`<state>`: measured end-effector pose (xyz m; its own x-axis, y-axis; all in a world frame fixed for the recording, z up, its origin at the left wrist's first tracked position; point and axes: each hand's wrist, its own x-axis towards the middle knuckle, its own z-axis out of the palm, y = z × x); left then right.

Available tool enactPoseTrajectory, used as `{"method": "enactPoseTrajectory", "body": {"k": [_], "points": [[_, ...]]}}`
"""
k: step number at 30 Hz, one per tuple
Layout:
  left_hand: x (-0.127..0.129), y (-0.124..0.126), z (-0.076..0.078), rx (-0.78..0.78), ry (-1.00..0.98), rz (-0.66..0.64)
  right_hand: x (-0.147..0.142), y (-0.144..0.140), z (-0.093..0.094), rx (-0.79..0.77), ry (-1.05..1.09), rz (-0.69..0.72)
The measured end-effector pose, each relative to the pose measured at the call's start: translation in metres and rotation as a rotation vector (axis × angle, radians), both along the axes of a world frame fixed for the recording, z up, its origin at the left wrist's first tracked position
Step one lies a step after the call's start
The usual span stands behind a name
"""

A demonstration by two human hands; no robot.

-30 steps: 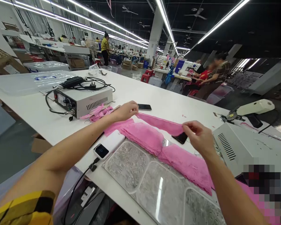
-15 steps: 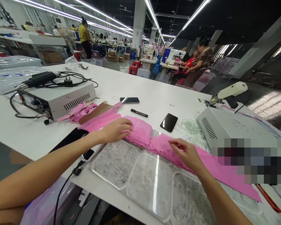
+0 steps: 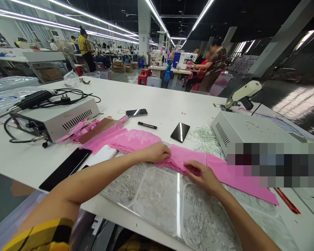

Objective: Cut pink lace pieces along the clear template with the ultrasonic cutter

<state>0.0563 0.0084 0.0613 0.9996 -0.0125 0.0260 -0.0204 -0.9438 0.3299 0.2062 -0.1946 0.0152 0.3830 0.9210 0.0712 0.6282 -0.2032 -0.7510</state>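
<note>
Pressing the pink lace strip [image 3: 188, 158] flat on the white table [image 3: 157, 101], my left hand [image 3: 158, 152] and right hand [image 3: 202, 176] lie loosely curled on it, gripping nothing. Beneath sit clear plastic trays [image 3: 159, 195] of grey lace. Two phones [image 3: 180, 132] rest beyond.

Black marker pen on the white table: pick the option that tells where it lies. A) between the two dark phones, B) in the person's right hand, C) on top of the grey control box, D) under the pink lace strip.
A: the black marker pen lies bare on the white table, with one phone to its upper left and the other phone to its right.
</note>
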Motion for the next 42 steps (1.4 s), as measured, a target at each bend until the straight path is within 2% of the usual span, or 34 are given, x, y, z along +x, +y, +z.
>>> {"method": "enactPoseTrajectory", "body": {"k": [5,9,15,19,23,27,31,37,42], "points": [[-0.005,-0.003,0.007,-0.013,0.046,0.094,-0.009,0.002,0.01,-0.066,-0.086,-0.033],[-0.004,-0.008,0.007,0.013,0.066,0.129,-0.029,0.023,0.018,-0.106,-0.234,-0.135],[-0.004,-0.009,0.001,0.072,0.107,0.169,-0.047,0.057,0.009,-0.115,-0.379,-0.185],[-0.005,-0.006,-0.004,0.074,0.114,0.197,-0.039,0.047,0.003,-0.114,-0.387,-0.175],[-0.004,-0.006,-0.005,0.062,0.105,0.197,-0.034,0.034,0.007,-0.077,-0.374,-0.144],[-0.004,-0.007,-0.003,0.069,0.108,0.18,-0.039,0.043,0.011,-0.056,-0.391,-0.133],[-0.003,-0.006,-0.003,0.078,0.129,0.181,-0.041,0.053,0.007,-0.094,-0.392,-0.117],[-0.001,-0.005,-0.007,0.066,0.136,0.236,-0.033,0.05,-0.003,-0.153,-0.388,-0.132],[0.002,-0.007,-0.007,0.072,0.157,0.269,-0.028,0.051,-0.004,-0.183,-0.396,-0.129]]}}
